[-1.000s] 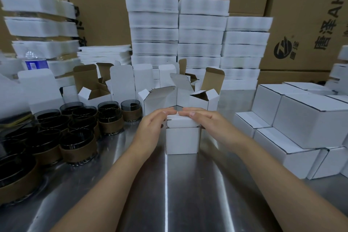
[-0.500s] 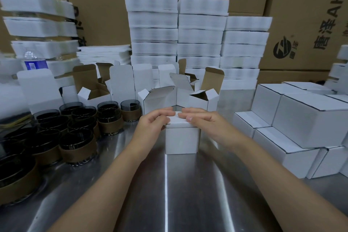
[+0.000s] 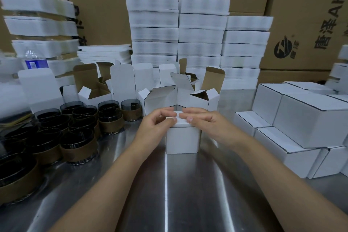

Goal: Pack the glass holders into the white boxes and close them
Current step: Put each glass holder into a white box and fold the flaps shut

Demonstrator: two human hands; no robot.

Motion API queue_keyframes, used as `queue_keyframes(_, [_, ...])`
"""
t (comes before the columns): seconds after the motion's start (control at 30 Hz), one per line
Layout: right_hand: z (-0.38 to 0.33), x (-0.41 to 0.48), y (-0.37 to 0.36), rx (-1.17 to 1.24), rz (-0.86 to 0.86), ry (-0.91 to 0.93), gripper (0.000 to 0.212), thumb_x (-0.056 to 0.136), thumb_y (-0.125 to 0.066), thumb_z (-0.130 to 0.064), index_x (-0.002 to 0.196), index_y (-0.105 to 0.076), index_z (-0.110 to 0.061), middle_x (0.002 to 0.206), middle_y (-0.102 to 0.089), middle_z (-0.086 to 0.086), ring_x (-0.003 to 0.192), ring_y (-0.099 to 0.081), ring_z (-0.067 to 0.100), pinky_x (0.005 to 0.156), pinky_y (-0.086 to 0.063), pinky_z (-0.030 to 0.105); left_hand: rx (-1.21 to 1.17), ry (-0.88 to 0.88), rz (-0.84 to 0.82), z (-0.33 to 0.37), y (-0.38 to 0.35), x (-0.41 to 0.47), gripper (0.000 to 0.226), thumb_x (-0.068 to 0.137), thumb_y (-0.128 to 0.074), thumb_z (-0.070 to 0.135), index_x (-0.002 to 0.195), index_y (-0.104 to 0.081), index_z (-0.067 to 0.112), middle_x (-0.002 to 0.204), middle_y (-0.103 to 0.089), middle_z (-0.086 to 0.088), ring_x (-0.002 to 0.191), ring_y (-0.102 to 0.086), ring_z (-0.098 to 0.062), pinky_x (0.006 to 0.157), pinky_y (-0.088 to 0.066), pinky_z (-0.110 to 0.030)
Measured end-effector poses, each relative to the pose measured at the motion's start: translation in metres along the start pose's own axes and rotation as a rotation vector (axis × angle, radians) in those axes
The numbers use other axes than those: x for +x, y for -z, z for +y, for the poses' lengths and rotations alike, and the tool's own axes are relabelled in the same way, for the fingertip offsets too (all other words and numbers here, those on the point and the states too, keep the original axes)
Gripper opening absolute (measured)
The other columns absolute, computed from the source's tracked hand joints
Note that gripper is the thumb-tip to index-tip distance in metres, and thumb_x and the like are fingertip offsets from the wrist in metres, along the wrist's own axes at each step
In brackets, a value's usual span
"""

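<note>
Fingers (image 3: pixel 165 112) of the left hand (image 3: pixel 155 127) curl over the lid of a small white cardboard box (image 3: pixel 181 140), with the thumb pressed on top, pinching the lid's edge. Fingers (image 3: pixel 194 110) of the right hand (image 3: pixel 207 125) bend over the lid's other side, and its thumb is hidden. The hands cover most of the lid, so its closure and the box's contents cannot be made out. The box stands upright, centre front, on a shiny steel table (image 3: pixel 169 194). Round dark glass holders with brown bands (image 3: pixel 79 141) crowd the left, some cut off by the frame. Open white boxes (image 3: pixel 160 98) stand just behind, and closed matte white boxes (image 3: pixel 308 118) are stacked on the right. Blurred white foam stacks (image 3: pixel 199 34) and brown corrugated cartons (image 3: pixel 310 15) fill the back.
</note>
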State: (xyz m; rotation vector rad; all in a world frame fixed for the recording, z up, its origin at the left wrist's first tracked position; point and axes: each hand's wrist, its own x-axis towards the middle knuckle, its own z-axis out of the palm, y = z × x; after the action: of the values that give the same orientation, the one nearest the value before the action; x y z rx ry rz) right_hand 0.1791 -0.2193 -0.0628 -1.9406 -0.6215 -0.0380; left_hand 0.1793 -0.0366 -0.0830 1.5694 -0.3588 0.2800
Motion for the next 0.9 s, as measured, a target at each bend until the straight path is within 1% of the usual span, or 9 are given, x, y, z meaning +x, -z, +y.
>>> queue_keyframes(0.17, [0.004, 0.000, 0.000, -0.005, -0.032, -0.011, 0.023, 0.093, -0.057, -0.025, 0.100, -0.068, -0.045, 0.125, -0.049, -0.030, 0.113, -0.032, -0.031, 0.085, -0.030, -0.005, 0.017, -0.002, -0.014, -0.001, 0.002, 0.000, 0.025, 0.083, -0.064, -0.003, 0.076, -0.069, 0.020, 0.113, -0.062, 0.011, 0.091, -0.062, 0.008, 0.073, -0.042, -0.002])
queue_keyframes(0.33, [0.004, 0.001, 0.001, -0.009, -0.024, -0.001, 0.023, 0.092, -0.058, -0.026, 0.100, -0.068, -0.045, 0.126, -0.050, -0.028, 0.117, -0.031, -0.028, 0.090, -0.029, 0.002, 0.024, -0.004, -0.028, 0.000, 0.004, -0.001, 0.028, 0.082, -0.065, -0.003, 0.075, -0.071, 0.024, 0.112, -0.063, 0.013, 0.096, -0.063, 0.001, 0.074, -0.044, -0.005])
queue_keyframes(0.43, [0.002, 0.000, 0.000, -0.023, -0.017, 0.004, 0.024, 0.093, -0.058, -0.024, 0.100, -0.068, -0.044, 0.128, -0.050, -0.024, 0.113, -0.033, -0.030, 0.086, -0.030, -0.004, 0.025, -0.001, -0.021, -0.001, 0.004, -0.001, 0.025, 0.082, -0.066, -0.003, 0.079, -0.072, 0.021, 0.113, -0.064, 0.012, 0.099, -0.064, -0.002, 0.075, -0.045, -0.006])
queue_keyframes(0.5, [0.000, -0.001, -0.002, -0.068, 0.023, 0.008, 0.024, 0.092, -0.060, -0.025, 0.099, -0.068, -0.046, 0.128, -0.053, -0.022, 0.114, -0.035, -0.027, 0.089, -0.030, 0.000, 0.026, 0.005, -0.016, -0.001, 0.004, -0.001, 0.023, 0.082, -0.066, -0.003, 0.080, -0.072, 0.020, 0.114, -0.064, 0.011, 0.101, -0.064, -0.004, 0.075, -0.045, -0.006])
queue_keyframes(0.6, [-0.005, -0.005, -0.009, -0.378, 0.167, 0.051, 0.020, 0.085, -0.065, -0.038, 0.103, -0.069, -0.046, 0.124, -0.056, -0.022, 0.121, -0.036, -0.011, 0.097, -0.025, 0.012, 0.022, 0.005, -0.017, 0.000, 0.004, -0.001, 0.025, 0.082, -0.065, -0.003, 0.080, -0.072, 0.021, 0.115, -0.064, 0.011, 0.102, -0.063, -0.001, 0.077, -0.045, -0.006])
queue_keyframes(0.67, [-0.011, -0.007, -0.019, -0.666, 0.241, 0.156, 0.035, 0.079, -0.061, -0.047, 0.110, -0.070, -0.033, 0.119, -0.061, -0.017, 0.118, -0.042, 0.002, 0.097, -0.022, 0.018, 0.047, -0.002, -0.008, -0.001, 0.003, -0.001, 0.021, 0.082, -0.066, 0.000, 0.082, -0.072, 0.020, 0.117, -0.063, 0.011, 0.109, -0.060, -0.002, 0.088, -0.044, -0.011])
queue_keyframes(0.73, [-0.016, -0.009, -0.030, -0.885, 0.264, 0.223, 0.048, 0.076, -0.053, -0.053, 0.110, -0.069, -0.022, 0.111, -0.064, -0.009, 0.108, -0.049, 0.012, 0.092, -0.025, 0.024, 0.072, -0.006, -0.005, -0.002, 0.004, -0.001, 0.016, 0.083, -0.068, 0.004, 0.085, -0.072, 0.020, 0.120, -0.061, 0.012, 0.116, -0.057, -0.005, 0.101, -0.041, -0.022])
queue_keyframes(0.8, [-0.018, -0.008, -0.039, -1.012, 0.296, 0.194, 0.050, 0.081, -0.046, -0.058, 0.108, -0.064, -0.020, 0.106, -0.062, -0.006, 0.102, -0.050, 0.016, 0.088, -0.029, 0.029, 0.099, 0.004, -0.024, -0.003, 0.004, -0.001, 0.012, 0.084, -0.069, 0.012, 0.091, -0.072, 0.022, 0.124, -0.057, 0.017, 0.120, -0.053, -0.003, 0.105, -0.037, -0.027])
queue_keyframes(0.9, [-0.018, -0.005, -0.044, -1.047, 0.415, 0.181, 0.044, 0.082, -0.050, -0.052, 0.102, -0.064, -0.016, 0.097, -0.063, -0.001, 0.093, -0.053, 0.022, 0.082, -0.036, 0.035, 0.171, 0.008, -0.077, -0.004, 0.000, -0.004, 0.019, 0.088, -0.065, 0.024, 0.107, -0.066, 0.027, 0.135, -0.047, 0.023, 0.125, -0.043, 0.005, 0.106, -0.031, -0.022])
